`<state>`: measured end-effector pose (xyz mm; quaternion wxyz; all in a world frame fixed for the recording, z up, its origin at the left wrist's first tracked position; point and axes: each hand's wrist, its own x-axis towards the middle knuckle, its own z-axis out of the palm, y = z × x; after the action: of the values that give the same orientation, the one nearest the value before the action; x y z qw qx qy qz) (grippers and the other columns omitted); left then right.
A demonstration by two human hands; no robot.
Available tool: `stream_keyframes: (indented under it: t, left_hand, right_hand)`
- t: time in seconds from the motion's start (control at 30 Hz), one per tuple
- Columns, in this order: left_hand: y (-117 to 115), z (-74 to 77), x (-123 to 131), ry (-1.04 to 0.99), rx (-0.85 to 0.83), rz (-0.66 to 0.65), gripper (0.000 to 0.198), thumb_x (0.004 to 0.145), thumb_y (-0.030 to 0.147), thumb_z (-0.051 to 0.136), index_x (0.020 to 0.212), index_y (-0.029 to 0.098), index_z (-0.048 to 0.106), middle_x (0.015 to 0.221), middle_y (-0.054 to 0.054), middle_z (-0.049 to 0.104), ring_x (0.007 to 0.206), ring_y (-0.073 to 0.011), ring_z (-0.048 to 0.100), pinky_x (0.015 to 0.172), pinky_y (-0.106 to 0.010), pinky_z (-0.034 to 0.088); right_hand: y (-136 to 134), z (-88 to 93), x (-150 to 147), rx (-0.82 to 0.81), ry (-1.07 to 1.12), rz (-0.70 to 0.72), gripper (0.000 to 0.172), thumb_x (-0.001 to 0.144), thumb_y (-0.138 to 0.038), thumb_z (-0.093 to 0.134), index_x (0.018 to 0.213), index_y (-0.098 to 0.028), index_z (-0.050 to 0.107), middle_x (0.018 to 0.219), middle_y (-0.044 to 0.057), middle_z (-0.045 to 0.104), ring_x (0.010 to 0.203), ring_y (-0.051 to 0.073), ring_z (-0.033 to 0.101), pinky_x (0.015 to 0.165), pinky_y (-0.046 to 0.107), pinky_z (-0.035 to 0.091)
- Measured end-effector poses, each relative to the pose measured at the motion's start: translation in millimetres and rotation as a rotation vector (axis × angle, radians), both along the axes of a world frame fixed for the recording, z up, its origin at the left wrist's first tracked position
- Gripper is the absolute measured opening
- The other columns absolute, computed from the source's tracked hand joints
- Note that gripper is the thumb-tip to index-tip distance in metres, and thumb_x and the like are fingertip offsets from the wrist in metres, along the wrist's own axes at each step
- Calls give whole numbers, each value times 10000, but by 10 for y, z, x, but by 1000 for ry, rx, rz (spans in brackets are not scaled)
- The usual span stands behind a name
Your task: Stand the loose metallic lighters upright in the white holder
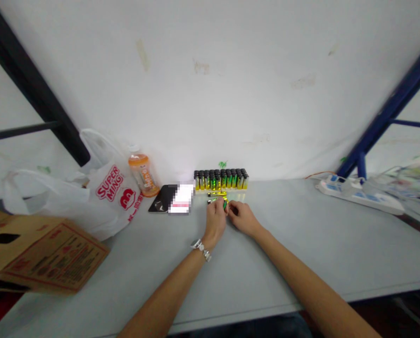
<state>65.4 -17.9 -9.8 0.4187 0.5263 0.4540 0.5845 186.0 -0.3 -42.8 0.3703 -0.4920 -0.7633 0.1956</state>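
Several green, yellow and black batteries [221,180] stand upright in packed rows against the wall. In front of them a few loose batteries [217,194] lie flat on the grey table [252,267]. My left hand [217,216], with a metal watch at the wrist, has its fingers pinched on a green battery [225,205]. My right hand [242,218] is beside it on the right, its fingers curled and the fingertips close to the same battery. Whether the right fingers hold anything is too small to tell.
A tablet or phone [164,199] lies left of the batteries, partly blurred. Further left are an orange-labelled bottle [144,174], a white plastic bag [107,202] and a cardboard box [51,253]. A white power strip [361,195] with cables lies at right.
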Motion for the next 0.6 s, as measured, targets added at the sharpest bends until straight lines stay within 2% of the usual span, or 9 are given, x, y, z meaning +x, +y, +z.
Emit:
stream_keyframes:
  t: [0.1, 0.17, 0.27, 0.37, 0.43, 0.5, 0.6]
  left_hand:
    - [15, -28, 6, 40, 17, 4, 341, 828, 316, 390, 509, 196, 387, 512, 32, 403, 534, -104, 398, 518, -238, 291]
    - [20, -33, 8, 20, -5, -2, 354, 835, 337, 402, 510, 195, 391, 515, 31, 406, 536, -104, 398, 517, -236, 292]
    - [9, -20, 3, -80, -61, -30, 449, 871, 480, 410, 526, 193, 406, 510, 34, 395, 523, -100, 390, 511, -231, 301]
    - [-13, 2, -18, -206, -116, -100, 574, 874, 659, 320, 559, 193, 436, 504, 36, 381, 511, -103, 386, 502, -230, 315]
    - [-19, 9, -32, -240, -128, -126, 612, 864, 703, 275, 571, 194, 446, 499, 36, 375, 510, -105, 386, 499, -229, 317]
    - [-13, 4, -37, -209, -116, -107, 582, 865, 672, 323, 557, 193, 443, 498, 34, 378, 513, -105, 386, 498, -227, 311]
    - [14, -26, -22, -97, -75, -37, 468, 858, 504, 428, 510, 193, 409, 496, 31, 394, 519, -101, 388, 507, -226, 301]
  right_hand:
    - [-3, 15, 0, -2, -13, -3, 144, 807, -144, 511, 760, -179, 642, 652, -3, 613, 604, 129, 517, 622, 232, 348]
    - [-7, 25, 1, 0, -23, -5, 146, 806, -142, 510, 762, -180, 643, 655, -1, 619, 607, 131, 521, 624, 232, 350]
    - [-16, 34, 0, -3, -34, -9, 147, 806, -144, 506, 781, -178, 646, 668, 6, 628, 621, 137, 535, 629, 231, 357]
    - [-19, 35, -4, -8, -29, -6, 154, 811, -145, 502, 803, -174, 653, 696, 15, 645, 634, 140, 548, 634, 232, 365]
    - [-19, 34, -6, -4, -28, -6, 156, 814, -147, 504, 808, -172, 658, 705, 17, 651, 634, 140, 544, 636, 233, 366]
    - [-19, 32, -6, -1, -28, -10, 158, 813, -146, 505, 810, -172, 661, 700, 15, 647, 628, 139, 536, 635, 234, 363]
    - [-20, 29, -6, -2, -35, -10, 152, 809, -144, 509, 802, -177, 657, 677, 8, 631, 621, 139, 528, 634, 236, 357]
